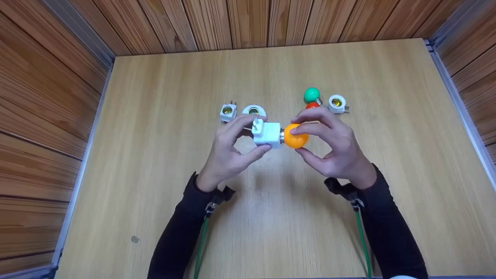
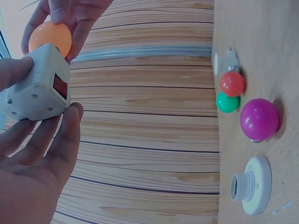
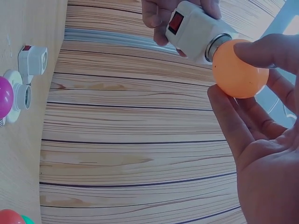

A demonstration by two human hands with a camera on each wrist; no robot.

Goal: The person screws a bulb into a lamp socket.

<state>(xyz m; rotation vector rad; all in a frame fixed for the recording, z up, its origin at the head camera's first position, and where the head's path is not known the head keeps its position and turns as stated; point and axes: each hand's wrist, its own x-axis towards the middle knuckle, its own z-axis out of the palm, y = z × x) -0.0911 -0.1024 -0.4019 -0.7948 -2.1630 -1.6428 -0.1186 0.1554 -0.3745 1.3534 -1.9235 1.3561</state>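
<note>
My left hand [image 1: 232,151] grips a white plug-in lamp socket [image 1: 268,133] between thumb and fingers, its prongs toward the upper left in the head view. A red rocker switch [image 3: 176,22] shows on the socket's side in the right wrist view. With thumb and fingertips, my right hand [image 1: 337,143] pinches an orange light bulb [image 1: 296,136]. The bulb's metal base points left and sits at the mouth of the socket, with part of the metal still showing. Both are held above the table.
Behind the hands on the wooden table [image 1: 162,162] stand a small white plug socket [image 1: 228,112] and a round-based socket [image 1: 254,111]. Farther right are a green bulb [image 1: 311,94], a red bulb [image 1: 312,105] and another plug socket [image 1: 337,103]. A purple bulb [image 2: 259,119] shows in the left wrist view.
</note>
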